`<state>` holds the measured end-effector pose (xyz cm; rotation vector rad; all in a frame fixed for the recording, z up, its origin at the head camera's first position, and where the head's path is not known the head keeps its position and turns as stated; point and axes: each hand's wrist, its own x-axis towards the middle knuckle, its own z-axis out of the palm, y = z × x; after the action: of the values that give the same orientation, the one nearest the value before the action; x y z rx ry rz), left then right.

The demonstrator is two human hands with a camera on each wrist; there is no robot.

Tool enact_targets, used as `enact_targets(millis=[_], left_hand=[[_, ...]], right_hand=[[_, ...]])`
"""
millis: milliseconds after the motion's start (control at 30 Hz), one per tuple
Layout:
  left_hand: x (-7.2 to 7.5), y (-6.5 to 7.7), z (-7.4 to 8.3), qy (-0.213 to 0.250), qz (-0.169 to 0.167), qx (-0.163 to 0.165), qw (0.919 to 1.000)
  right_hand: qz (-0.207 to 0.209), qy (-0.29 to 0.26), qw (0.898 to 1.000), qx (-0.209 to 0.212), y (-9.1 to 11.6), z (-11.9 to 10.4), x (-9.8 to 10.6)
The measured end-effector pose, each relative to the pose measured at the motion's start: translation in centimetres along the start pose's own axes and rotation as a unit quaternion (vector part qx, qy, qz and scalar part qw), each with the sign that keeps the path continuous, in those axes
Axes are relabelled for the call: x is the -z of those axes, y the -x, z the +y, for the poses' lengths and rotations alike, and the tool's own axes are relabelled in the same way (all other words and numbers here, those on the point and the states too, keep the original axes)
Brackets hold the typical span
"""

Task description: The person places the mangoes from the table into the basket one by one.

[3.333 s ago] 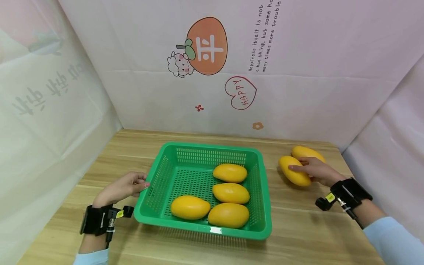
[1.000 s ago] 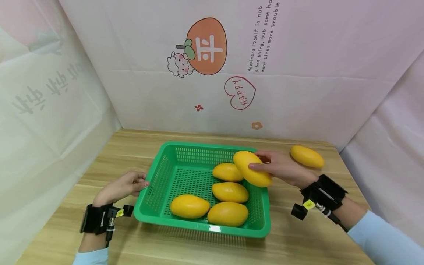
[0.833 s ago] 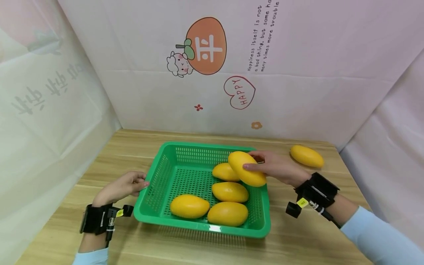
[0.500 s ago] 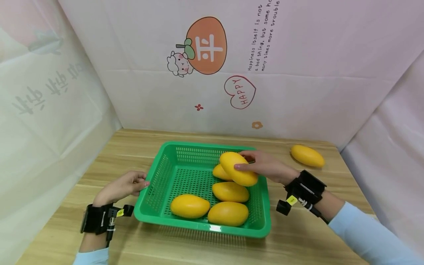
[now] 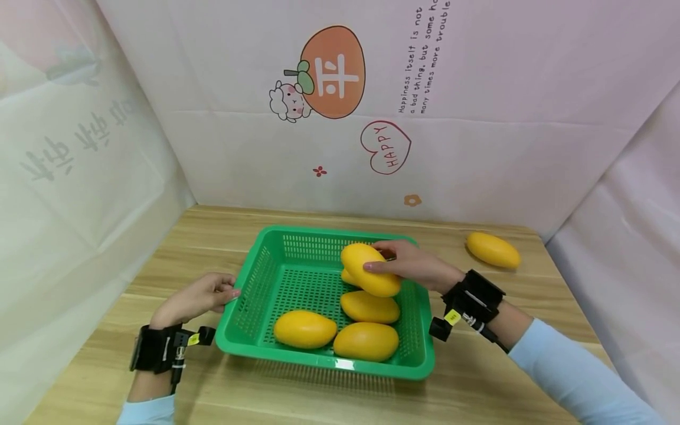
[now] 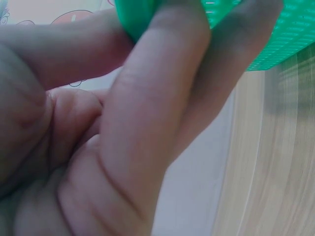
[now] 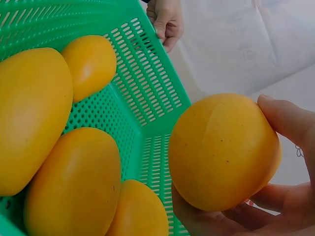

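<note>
A green slotted plastic basket [image 5: 228,333] stands on the table with several yellow mangoes in it. My left hand [image 5: 199,300] pinches its left rim between thumb and fingers; the left wrist view shows those fingers [image 6: 147,98] close up against the green edge. Over the basket's right half, my right hand [image 5: 419,265] grips a mango [image 5: 370,270], thumb on the near side. This held mango partly covers the rearmost mango [image 5: 347,277] in the head view. Two more lie in front of that, and a mango [image 5: 305,329] sits to their left. In the right wrist view the held mango [image 7: 224,152] hangs above the others.
One mango [image 5: 493,249] lies on the wooden table [image 5: 478,378] at the back right, outside the basket. A white printed cloth [image 5: 239,159] rises behind the table and along both sides. Each wrist wears a black strap with a small camera and cable.
My right hand picked up a mango from the right of the table and carried it left over the basket, still drifting left in the last second. The left hand stays on the rim.
</note>
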<state>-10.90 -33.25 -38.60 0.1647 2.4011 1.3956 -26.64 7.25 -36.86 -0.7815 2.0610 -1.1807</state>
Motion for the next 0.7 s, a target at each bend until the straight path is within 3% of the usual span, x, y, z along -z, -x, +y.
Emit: enact_targets(millis=[700], left_hand=[[0.1,-0.1,-0.2,-0.005,0.003,0.004,1.0000]], right_hand=[[-0.029,-0.012,0.999,0.004,-2.7,-1.4,-1.9]])
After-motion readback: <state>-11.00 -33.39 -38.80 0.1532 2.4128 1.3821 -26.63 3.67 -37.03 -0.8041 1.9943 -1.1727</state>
